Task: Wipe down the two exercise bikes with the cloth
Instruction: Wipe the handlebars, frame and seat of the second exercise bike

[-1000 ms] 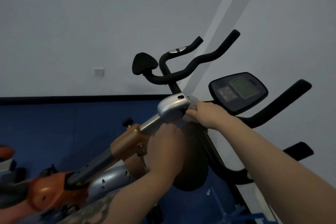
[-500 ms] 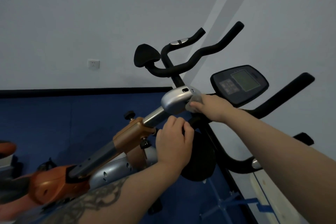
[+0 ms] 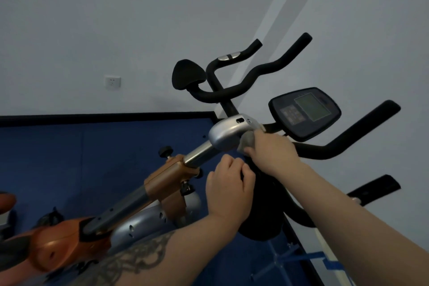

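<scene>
An exercise bike with an orange frame [image 3: 167,176], a chrome post [image 3: 199,153] and a silver head cap [image 3: 226,133] leans across the view. Its black console [image 3: 304,112] and black handlebar [image 3: 362,130] are at the right. My right hand [image 3: 271,153] holds a grey cloth [image 3: 247,143] against the cap's near end. My left hand [image 3: 228,190] is just below the post with its fingers curled, its back toward me. Whether it grips anything is hidden.
A second set of black handlebars [image 3: 255,76] with a pad and a silver sensor rises behind the cap. A dark rounded part [image 3: 267,216] sits under my hands. Blue floor matting [image 3: 69,158] meets the white wall, which has a socket [image 3: 112,82]. Blue tape [image 3: 332,264] lies at lower right.
My left hand has come off the post under the cap and dropped lower. My right hand has slid the cloth a little down the cap's end.
</scene>
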Motion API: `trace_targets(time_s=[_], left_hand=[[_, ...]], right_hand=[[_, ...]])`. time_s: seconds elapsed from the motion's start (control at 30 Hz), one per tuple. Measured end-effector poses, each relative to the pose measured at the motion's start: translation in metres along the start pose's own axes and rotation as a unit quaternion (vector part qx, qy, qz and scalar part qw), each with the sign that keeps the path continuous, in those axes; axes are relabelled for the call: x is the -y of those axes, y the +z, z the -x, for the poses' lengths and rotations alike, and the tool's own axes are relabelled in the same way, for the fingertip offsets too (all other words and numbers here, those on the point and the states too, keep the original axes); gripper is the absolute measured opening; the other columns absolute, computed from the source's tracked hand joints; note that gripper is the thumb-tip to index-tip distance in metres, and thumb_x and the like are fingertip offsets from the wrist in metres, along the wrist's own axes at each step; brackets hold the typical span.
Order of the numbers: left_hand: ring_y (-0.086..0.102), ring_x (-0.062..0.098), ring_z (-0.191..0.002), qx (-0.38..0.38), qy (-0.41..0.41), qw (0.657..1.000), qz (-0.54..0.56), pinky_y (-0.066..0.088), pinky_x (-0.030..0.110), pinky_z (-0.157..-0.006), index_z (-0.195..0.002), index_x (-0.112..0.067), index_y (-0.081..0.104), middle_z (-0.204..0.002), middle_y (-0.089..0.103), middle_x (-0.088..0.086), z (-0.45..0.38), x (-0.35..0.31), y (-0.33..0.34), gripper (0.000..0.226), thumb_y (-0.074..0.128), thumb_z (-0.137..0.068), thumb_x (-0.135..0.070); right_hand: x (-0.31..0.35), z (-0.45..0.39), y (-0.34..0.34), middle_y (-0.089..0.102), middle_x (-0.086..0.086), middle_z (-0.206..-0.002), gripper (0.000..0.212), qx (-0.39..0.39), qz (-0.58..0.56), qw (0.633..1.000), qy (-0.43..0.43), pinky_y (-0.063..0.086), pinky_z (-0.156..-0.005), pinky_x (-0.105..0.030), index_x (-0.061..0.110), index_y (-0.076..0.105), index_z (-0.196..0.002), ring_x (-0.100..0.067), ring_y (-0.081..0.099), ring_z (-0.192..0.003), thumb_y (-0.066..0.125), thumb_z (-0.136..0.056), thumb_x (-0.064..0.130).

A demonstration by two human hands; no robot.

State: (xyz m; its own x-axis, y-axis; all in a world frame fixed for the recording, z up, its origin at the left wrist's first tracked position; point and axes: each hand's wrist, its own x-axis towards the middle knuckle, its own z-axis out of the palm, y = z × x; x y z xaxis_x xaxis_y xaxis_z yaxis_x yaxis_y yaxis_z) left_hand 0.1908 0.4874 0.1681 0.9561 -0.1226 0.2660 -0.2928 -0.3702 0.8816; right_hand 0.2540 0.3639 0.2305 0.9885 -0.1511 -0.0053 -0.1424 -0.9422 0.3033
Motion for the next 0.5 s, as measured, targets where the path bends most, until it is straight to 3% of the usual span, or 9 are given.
trace_targets(time_s=[0.17,0.3,0.4,0.5], left_hand=[[0.047,0.018,-0.068,-0.022,0.011,1.0,0.006,0.041,0.043,-0.064,-0.073,-0.012,0.054,-0.079,0.048,0.001,-0.002,0.0,0.002,0.044,0.021,-0.089,-0.037],[0.048,0.017,-0.07,-0.031,0.017,0.999,0.006,0.043,0.043,-0.065,-0.074,-0.015,0.053,-0.077,0.048,-0.001,0.0,-0.002,-0.001,0.042,0.021,-0.089,-0.038],[0.047,0.017,-0.069,-0.043,0.018,0.999,0.009,0.043,0.043,-0.065,-0.073,-0.017,0.05,-0.077,0.047,-0.001,0.0,0.0,0.0,0.039,0.022,-0.09,-0.039],[0.048,0.016,-0.069,-0.048,0.016,0.999,0.013,0.044,0.043,-0.065,-0.074,-0.017,0.051,-0.077,0.047,-0.003,0.002,-0.001,-0.001,0.037,0.026,-0.092,-0.039]], right_hand=[[0.007,-0.008,-0.005,0.065,-0.011,-0.111,0.051,-0.014,-0.122,0.987,0.102,0.038,-0.073,-0.034,0.013,0.057,-0.119,-0.031,0.061,-0.1,0.038,-0.097,0.055],[-0.01,0.029,-0.013,0.068,-0.006,-0.103,0.039,-0.041,-0.185,0.982,-0.004,0.045,-0.077,-0.036,0.02,0.058,-0.121,-0.027,0.063,-0.097,0.046,-0.096,0.048],[-0.024,0.062,-0.022,0.067,0.004,-0.114,0.03,-0.07,-0.24,0.965,-0.076,0.047,-0.088,-0.034,0.026,0.063,-0.117,-0.016,0.06,-0.107,0.055,-0.092,0.04],[-0.03,0.097,-0.014,0.065,0.007,-0.105,0.02,-0.064,-0.229,0.969,-0.069,0.046,-0.082,-0.029,0.025,0.063,-0.107,-0.012,0.059,-0.099,0.055,-0.093,0.038]])
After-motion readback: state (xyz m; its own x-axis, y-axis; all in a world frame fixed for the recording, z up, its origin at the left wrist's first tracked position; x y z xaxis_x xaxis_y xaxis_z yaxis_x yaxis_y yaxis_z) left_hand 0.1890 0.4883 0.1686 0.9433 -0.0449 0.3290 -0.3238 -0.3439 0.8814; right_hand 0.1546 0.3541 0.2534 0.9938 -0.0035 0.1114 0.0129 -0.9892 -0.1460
